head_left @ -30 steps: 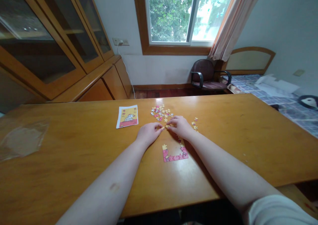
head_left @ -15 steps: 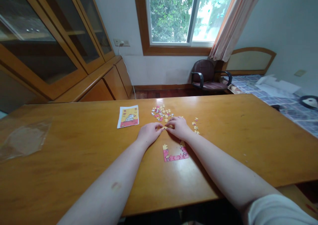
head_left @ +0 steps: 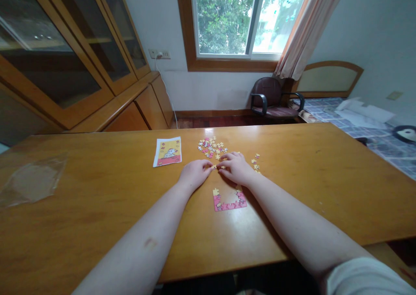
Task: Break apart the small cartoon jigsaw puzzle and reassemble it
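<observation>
Above the partly joined puzzle, my left hand (head_left: pixel 196 172) pinches a small yellow puzzle piece (head_left: pixel 214 167) between thumb and fingertips. My right hand (head_left: pixel 236 168) faces it from the other side, with its bent fingertips on pieces at the same spot; the fingers partly cover what they hold. Nearer to me lies a joined puzzle border (head_left: pixel 231 206), a pink bottom row with sides rising to yellow pieces. Beyond my hands is a loose pile of puzzle pieces (head_left: pixel 210 146) in yellow, pink and white. Several yellow pieces (head_left: pixel 255 161) lie right of my right hand.
A picture card (head_left: pixel 167 152) with a white animal on yellow and pink lies left of the pile. A clear plastic bag (head_left: pixel 32 180) rests on the wooden table (head_left: pixel 113 199) at far left. Behind the table stand an office chair (head_left: pixel 267 96) and a bed (head_left: pixel 373 143).
The fingers of my right hand have spread a little and drawn slightly right. My left hand keeps its pinch in nearly the same place.
</observation>
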Available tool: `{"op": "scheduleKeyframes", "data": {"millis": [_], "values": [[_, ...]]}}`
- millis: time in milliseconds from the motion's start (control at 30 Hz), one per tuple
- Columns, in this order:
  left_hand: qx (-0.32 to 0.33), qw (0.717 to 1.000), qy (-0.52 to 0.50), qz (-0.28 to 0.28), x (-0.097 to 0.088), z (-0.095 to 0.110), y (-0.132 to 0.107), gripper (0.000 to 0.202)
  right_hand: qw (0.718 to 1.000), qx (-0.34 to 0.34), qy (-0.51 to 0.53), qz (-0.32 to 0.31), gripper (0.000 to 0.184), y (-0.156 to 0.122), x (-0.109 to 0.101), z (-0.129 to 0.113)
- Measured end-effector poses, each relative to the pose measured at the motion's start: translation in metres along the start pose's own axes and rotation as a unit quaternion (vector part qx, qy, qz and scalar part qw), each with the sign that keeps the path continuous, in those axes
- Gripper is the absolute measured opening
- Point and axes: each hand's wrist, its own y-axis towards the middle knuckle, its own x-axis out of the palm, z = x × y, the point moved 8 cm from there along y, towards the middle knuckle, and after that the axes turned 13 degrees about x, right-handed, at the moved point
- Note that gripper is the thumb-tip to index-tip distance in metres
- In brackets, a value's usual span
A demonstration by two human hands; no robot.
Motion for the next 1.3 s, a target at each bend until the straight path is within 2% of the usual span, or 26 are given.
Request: {"op": "scheduleKeyframes", "data": {"millis": [400, 500, 700, 1300], "values": [[-0.012, 1.0, -0.004, 0.008, 0.0, -0.003, 0.0, 0.027, 1.0, 0.0, -0.02, 0.005, 0.023, 0.0, -0.006, 0.001], [0.002, 1.0, -0.009, 0.009, -0.001, 0.002, -0.001, 0.028, 0.999, 0.028, -0.028, 0.02, 0.024, 0.002, -0.009, 0.009], [0.036, 0.999, -0.01, -0.017, 0.0, 0.013, -0.003, 0.028, 0.998, 0.055, -0.027, 0.0, 0.021, 0.005, -0.004, 0.021], [0.04, 0.999, -0.002, -0.028, 0.001, 0.016, -0.004, 0.03, 0.999, 0.037, -0.006, -0.001, 0.018, 0.004, -0.006, 0.014]]}}
